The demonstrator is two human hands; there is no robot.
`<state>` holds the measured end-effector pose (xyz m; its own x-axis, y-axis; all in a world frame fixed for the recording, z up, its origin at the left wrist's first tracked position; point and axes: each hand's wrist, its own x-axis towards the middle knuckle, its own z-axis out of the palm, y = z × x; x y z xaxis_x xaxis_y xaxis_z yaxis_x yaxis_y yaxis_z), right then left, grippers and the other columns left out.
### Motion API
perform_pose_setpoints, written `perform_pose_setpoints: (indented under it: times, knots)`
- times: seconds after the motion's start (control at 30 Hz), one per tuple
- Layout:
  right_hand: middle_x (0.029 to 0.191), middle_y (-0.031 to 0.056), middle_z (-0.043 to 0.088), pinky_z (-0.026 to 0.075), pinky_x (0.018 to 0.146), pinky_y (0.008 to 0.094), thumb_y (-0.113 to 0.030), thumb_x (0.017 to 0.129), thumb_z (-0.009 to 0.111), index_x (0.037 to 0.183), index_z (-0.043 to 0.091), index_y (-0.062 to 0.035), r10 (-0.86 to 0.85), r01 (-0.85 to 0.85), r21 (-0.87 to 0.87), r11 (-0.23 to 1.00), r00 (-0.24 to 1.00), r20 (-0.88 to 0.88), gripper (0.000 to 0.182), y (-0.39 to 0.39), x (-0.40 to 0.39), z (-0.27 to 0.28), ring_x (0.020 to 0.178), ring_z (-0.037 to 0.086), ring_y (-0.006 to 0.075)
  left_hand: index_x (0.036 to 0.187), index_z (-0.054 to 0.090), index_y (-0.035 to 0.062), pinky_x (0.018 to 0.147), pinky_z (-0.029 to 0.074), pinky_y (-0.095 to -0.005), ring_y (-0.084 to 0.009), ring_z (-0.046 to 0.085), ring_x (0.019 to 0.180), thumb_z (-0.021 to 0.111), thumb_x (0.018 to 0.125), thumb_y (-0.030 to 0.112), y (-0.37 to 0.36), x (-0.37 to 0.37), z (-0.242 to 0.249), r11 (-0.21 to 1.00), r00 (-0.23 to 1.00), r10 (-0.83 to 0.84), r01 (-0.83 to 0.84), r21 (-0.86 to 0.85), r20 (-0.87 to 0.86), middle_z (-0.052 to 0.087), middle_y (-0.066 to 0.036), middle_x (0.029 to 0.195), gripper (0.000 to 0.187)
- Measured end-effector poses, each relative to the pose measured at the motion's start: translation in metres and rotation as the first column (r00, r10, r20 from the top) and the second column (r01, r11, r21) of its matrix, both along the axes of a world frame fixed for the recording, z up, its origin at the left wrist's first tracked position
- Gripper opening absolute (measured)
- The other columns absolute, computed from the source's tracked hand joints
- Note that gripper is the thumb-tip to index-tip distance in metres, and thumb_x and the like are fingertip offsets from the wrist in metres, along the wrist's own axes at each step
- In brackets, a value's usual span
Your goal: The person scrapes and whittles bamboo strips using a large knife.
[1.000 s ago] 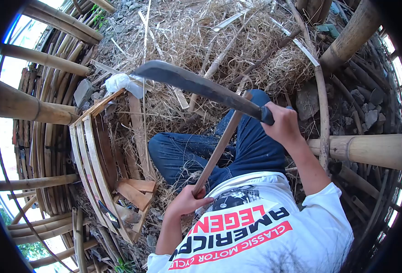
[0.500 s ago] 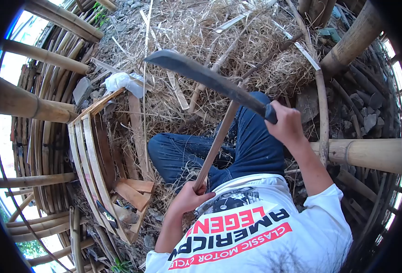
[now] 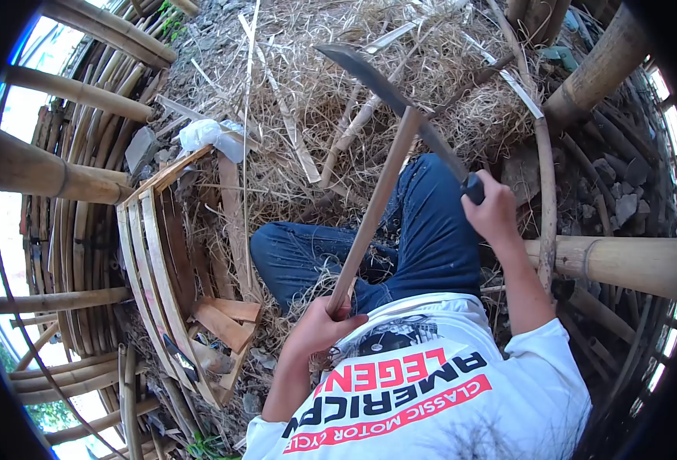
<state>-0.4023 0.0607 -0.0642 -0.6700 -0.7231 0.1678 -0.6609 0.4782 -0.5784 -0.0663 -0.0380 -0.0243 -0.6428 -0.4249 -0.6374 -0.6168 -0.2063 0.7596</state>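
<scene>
A long flat wooden stick (image 3: 377, 207) slants up from my lap, its lower end in the closed fingers of my left hand (image 3: 324, 326). My right hand (image 3: 493, 207) is wrapped round the dark handle of a machete (image 3: 384, 86), out over my bent knee. The broad blade points up and to the left. Near its middle it passes behind the upper end of the stick in this view. My crossed legs in blue jeans (image 3: 438, 230) lie beneath both.
Dry shavings and fibre (image 3: 292, 84) cover the ground ahead. A frame of wooden slats (image 3: 150, 230) stands at my left, with a white plastic bag (image 3: 204, 136) by its top. Bamboo poles (image 3: 622, 264) run along both sides, and broken stones (image 3: 622, 199) lie at the right.
The machete has swung right and its tip has risen, with my right hand slightly lower and further right. The stick's upper end has tilted up and slightly right; my left hand stays nearly in place.
</scene>
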Motion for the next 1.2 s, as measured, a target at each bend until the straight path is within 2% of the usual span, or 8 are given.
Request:
perform_pose_setpoints:
  times: [0.17, 0.23, 0.37, 0.47, 0.7, 0.97, 1.07, 1.2]
  knots:
    - [0.068, 0.0199, 0.062, 0.049, 0.061, 0.0450, -0.012, 0.075, 0.070, 0.083, 0.059, -0.0002, 0.033, -0.004, -0.161, 0.987, 0.983, 0.181, 0.018, 0.003, 0.012, -0.015, 0.068, 0.064, 0.0403, 0.070, 0.040, 0.0117, 0.049, 0.027, -0.0244, -0.0023, 0.033, 0.057, 0.079, 0.079, 0.011, -0.003, -0.001, -0.006, 0.999, 1.000, 0.001, 0.000, 0.045, -0.013, 0.038, 0.010, 0.063, 0.041]
    - [0.061, 0.0122, 0.058, 0.047, 0.057, 0.0408, -0.011, 0.076, 0.072, 0.082, 0.057, 0.0003, 0.017, 0.086, -0.226, 0.970, 0.907, 0.420, 0.019, 0.001, 0.016, -0.015, 0.059, 0.063, 0.0301, 0.070, 0.040, 0.0118, 0.050, 0.028, -0.0244, -0.0024, 0.033, 0.058, 0.079, 0.079, 0.011, -0.003, -0.001, -0.005, 0.998, 1.000, 0.007, -0.007, 0.055, -0.005, 0.038, 0.011, 0.063, 0.040]
    - [0.056, 0.0025, 0.052, 0.043, 0.050, 0.0322, -0.013, 0.081, 0.073, 0.078, 0.055, -0.0019, 0.053, 0.091, -0.295, 0.951, 0.893, 0.446, 0.022, -0.004, 0.032, 0.016, 0.051, 0.055, 0.0153, 0.070, 0.040, 0.0118, 0.051, 0.027, -0.0252, -0.0031, 0.032, 0.059, 0.080, 0.079, 0.012, -0.003, -0.006, -0.007, 0.999, 1.000, -0.013, 0.013, 0.029, -0.002, 0.037, 0.010, 0.063, 0.041]
    - [0.055, -0.0034, 0.051, 0.037, 0.043, 0.0189, -0.027, 0.091, 0.069, 0.078, 0.054, -0.0076, 0.190, 0.182, -0.405, 0.896, 0.667, 0.720, 0.028, -0.006, 0.044, 0.032, 0.044, 0.047, 0.0030, 0.069, 0.040, 0.0116, 0.051, 0.026, -0.0257, -0.0037, 0.031, 0.059, 0.080, 0.079, 0.013, 0.000, -0.013, -0.010, 1.000, 1.000, -0.002, 0.002, -0.001, -0.007, 0.037, 0.010, 0.062, 0.042]
    - [0.058, -0.0023, 0.053, 0.036, 0.042, 0.0198, -0.031, 0.094, 0.066, 0.088, 0.057, -0.0049, 0.482, -0.098, -0.498, 0.862, 0.464, 0.743, 0.028, -0.002, 0.047, 0.055, 0.045, 0.048, 0.0035, 0.067, 0.037, 0.0108, 0.051, 0.027, -0.0269, -0.0056, 0.031, 0.060, 0.081, 0.080, 0.016, 0.004, -0.018, -0.015, 0.996, 1.000, 0.006, -0.006, -0.085, -0.002, 0.036, 0.008, 0.062, 0.046]
    - [0.058, 0.0055, 0.054, 0.040, 0.040, 0.0240, -0.028, 0.092, 0.066, 0.096, 0.054, -0.0012, 0.372, -0.079, -0.367, 0.927, 0.320, 0.871, 0.030, 0.010, 0.048, 0.052, 0.041, 0.050, 0.0111, 0.070, 0.043, 0.0053, 0.050, 0.030, -0.0295, -0.0084, 0.033, 0.057, 0.082, 0.078, 0.021, 0.015, -0.019, -0.011, 0.964, 0.999, 0.016, -0.005, -0.265, 0.036, 0.038, 0.003, 0.058, 0.042]
    - [0.055, 0.0051, 0.047, 0.039, 0.037, 0.0292, -0.011, 0.089, 0.060, 0.090, 0.050, -0.0042, 0.317, 0.149, -0.311, 0.939, -0.015, 0.948, 0.012, 0.014, 0.064, 0.046, 0.038, 0.045, 0.0144, 0.071, 0.045, 0.0038, 0.050, 0.034, -0.0316, -0.0125, 0.037, 0.055, 0.081, 0.077, 0.023, 0.015, -0.023, -0.013, 0.962, 0.995, 0.055, -0.031, -0.273, 0.081, 0.041, -0.003, 0.057, 0.041]
    - [0.056, 0.0042, 0.051, 0.041, 0.039, 0.0285, -0.006, 0.088, 0.064, 0.081, 0.053, -0.0034, 0.166, 0.098, -0.179, 0.979, 0.132, 0.977, 0.014, 0.021, 0.069, 0.033, 0.041, 0.049, 0.0125, 0.071, 0.048, 0.0027, 0.052, 0.035, -0.0336, -0.0154, 0.040, 0.056, 0.080, 0.075, 0.024, 0.015, -0.024, -0.038, 0.965, 0.997, 0.079, -0.073, -0.250, 0.014, 0.044, -0.005, 0.059, 0.038]
